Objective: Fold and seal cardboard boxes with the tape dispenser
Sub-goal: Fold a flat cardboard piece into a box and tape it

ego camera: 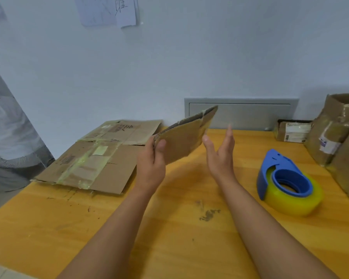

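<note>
1. the left hand (151, 158) gripped a small flattened cardboard box (184, 135) by its near-left edge, thumb on the face turned toward the camera and fingers hidden behind, holding it tilted up above the worktop (169, 228).

2. the right hand (220, 152) was held wide and flat, fingers straight and pointing up, palm turned toward the box; its fingertips were blurred and it held nothing, sitting just beside the box's right edge without clearly touching it.

3. the step in hand looked like opening the flat blank into a tube. to do it well, the right hand would best take the opposite edge and press inward against the left so the creases break evenly; the far corner already looked ragged, so a gentle squeeze seemed wiser than a tug.

4. the blue tape dispenser (286, 178), loaded with a yellowish roll, lay on the worktop to the right, well apart from both hands but within easy reach once the flaps were folded.

5. a larger flattened carton (93, 158) with old tape strips lay on the left of the worktop, and a stack of worn taped boxes (338, 137) stood at the far right, with a small labelled parcel (293, 131) beside it against the wall.
</note>
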The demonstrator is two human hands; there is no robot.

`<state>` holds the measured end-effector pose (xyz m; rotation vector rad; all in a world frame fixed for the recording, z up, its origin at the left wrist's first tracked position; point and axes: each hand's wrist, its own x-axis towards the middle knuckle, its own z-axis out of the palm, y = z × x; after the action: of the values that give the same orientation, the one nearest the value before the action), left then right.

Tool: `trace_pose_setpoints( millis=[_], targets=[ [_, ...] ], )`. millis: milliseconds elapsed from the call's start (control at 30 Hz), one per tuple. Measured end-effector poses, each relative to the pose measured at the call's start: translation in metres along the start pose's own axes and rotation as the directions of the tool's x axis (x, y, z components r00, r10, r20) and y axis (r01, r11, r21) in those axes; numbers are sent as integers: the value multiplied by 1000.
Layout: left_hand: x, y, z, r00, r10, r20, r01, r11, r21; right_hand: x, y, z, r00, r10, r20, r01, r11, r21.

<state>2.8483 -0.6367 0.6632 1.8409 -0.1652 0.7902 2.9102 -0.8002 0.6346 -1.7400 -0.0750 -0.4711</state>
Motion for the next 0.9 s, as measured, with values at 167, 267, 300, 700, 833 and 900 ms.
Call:
trace_pose_setpoints(
  millis=[167, 267, 300, 700, 833, 900],
  targets=[
    [-4, -13, 13, 989, -146, -13, 143, 981, -133, -4, 12, -17, 990, 8, 144, -16, 998, 54],
    [-6, -28, 18, 988, -151, -34, 146, 983, -114, -8, 17, -18, 985, 2, 174, -8, 999, 31],
    [-6, -34, 20, 990, -140, -35, 136, 986, -98, -11, 17, -17, 983, -12, 182, 11, 1000, 9],
    [-16, -47, 25, 995, -87, 38, 91, 988, -126, -19, 26, -3, 924, -363, 116, 378, 914, -150],
    [-16, -44, 26, 995, -92, 46, 98, 980, -171, -19, 28, -5, 928, -333, 170, 356, 925, -131],
    [-16, -43, 27, 994, -106, 37, 111, 973, -202, -20, 26, -5, 934, -313, 174, 333, 938, -96]
  ],
)
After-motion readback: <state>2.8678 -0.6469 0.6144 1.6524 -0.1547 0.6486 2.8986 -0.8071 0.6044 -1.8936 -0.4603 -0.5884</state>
